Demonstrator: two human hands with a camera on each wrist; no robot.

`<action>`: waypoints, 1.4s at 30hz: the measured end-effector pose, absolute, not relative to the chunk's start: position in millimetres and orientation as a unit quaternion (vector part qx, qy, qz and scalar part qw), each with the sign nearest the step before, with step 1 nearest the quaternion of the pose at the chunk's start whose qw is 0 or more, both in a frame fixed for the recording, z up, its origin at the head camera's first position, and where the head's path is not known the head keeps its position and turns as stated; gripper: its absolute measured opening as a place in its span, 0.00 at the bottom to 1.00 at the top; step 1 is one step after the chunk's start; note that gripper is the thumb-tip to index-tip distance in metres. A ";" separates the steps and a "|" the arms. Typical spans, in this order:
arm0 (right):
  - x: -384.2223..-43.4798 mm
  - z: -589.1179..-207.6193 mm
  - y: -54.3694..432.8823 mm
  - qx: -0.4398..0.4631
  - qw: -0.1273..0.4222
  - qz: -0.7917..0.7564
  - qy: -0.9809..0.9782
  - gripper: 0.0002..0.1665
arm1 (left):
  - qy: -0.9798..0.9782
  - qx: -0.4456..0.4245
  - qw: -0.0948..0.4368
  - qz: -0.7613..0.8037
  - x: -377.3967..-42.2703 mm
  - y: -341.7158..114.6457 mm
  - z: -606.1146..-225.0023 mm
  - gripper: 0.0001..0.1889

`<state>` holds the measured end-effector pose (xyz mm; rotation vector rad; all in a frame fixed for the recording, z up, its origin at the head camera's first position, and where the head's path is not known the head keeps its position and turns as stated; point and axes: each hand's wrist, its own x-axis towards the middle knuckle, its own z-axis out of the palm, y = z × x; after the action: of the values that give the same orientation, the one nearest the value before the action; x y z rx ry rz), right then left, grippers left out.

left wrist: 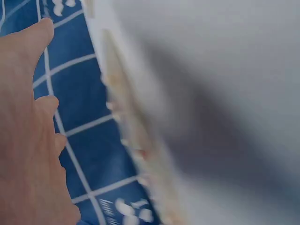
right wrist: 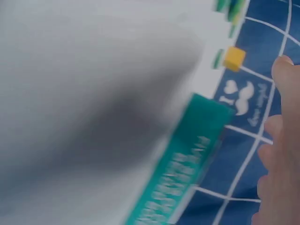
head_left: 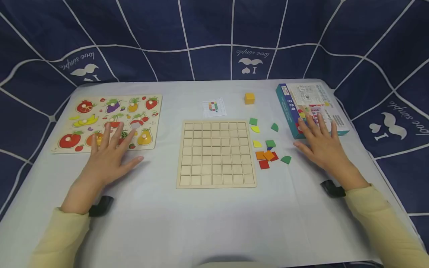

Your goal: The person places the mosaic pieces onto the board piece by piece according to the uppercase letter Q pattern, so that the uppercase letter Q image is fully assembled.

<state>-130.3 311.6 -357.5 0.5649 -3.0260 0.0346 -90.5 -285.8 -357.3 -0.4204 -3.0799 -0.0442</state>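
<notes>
My left hand [head_left: 106, 160] is spread palm down over the near edge of a wooden fruit puzzle board [head_left: 129, 106], holding nothing. The left wrist view shows that hand [left wrist: 28, 131] along its left side. On the other side, my right hand [head_left: 322, 149] spreads its fingers over the near part of a teal and white box [head_left: 289, 111], also without a thing in it. Between the hands lies a square wooden grid board [head_left: 216, 154]. Right of the board are loose colored pieces, among them a red square [head_left: 264, 164], an orange square [head_left: 260, 155] and a green quarter circle [head_left: 286, 160].
A small printed pattern card [head_left: 214, 108] lies behind the grid board. To its right stands a yellow cube [head_left: 249, 98]. A white cloth [head_left: 214, 219] covers the table, and a dark blue patterned curtain [head_left: 207, 29] hangs behind and at both sides.
</notes>
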 end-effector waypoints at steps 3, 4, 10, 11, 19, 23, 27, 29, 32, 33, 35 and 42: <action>-131.1 -341.1 305.9 0.193 0.029 -0.002 -0.981 0.46 | -0.986 -0.163 0.024 -0.011 -93.8 -277.2 -336.3 0.47; -131.1 -334.2 303.2 0.197 0.031 -0.005 -0.980 0.47 | -0.984 -0.173 0.030 -0.010 -94.9 -273.3 -327.9 0.47; -120.2 -295.5 279.2 0.215 0.064 0.065 -0.972 0.44 | -0.974 -0.216 0.054 -0.050 -93.8 -240.9 -292.6 0.52; -117.0 -292.4 274.7 0.214 0.066 0.093 -0.970 0.41 | -0.972 -0.221 0.050 -0.066 -91.4 -234.5 -291.9 0.53; -105.0 -314.1 249.2 0.221 0.027 0.360 -0.906 0.20 | -0.942 -0.242 -0.061 -0.224 -80.3 -200.3 -329.8 0.53; -105.6 -334.9 245.4 0.217 -0.007 0.415 -0.884 0.17 | -0.923 -0.240 -0.119 -0.277 -79.1 -196.9 -353.3 0.54; -107.0 -353.1 246.4 0.190 -0.055 0.448 -0.872 0.17 | -0.912 -0.246 -0.145 -0.293 -78.2 -197.9 -368.9 0.54; -108.2 -362.9 248.3 0.180 -0.074 0.467 -0.862 0.17 | -0.913 -0.251 -0.146 -0.288 -78.0 -199.2 -375.5 0.52; -109.7 -376.0 251.6 0.173 -0.085 0.493 -0.848 0.16 | -0.917 -0.260 -0.132 -0.272 -79.0 -199.3 -385.5 0.52; -110.0 -379.9 252.3 0.170 -0.085 0.501 -0.844 0.16 | -0.919 -0.262 -0.126 -0.266 -79.5 -199.3 -388.6 0.52; -110.4 -386.9 252.8 0.163 -0.079 0.503 -0.845 0.15 | -0.922 -0.267 -0.111 -0.258 -80.4 -199.0 -393.9 0.53; -110.1 -398.2 247.5 0.146 -0.045 0.436 -0.887 0.17 | -0.922 -0.279 -0.107 -0.248 -82.0 -198.8 -399.3 0.54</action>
<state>-110.1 247.5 -398.2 0.4718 -2.8700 1.4095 -82.0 -198.8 -399.3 -0.9429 -3.1109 -0.8355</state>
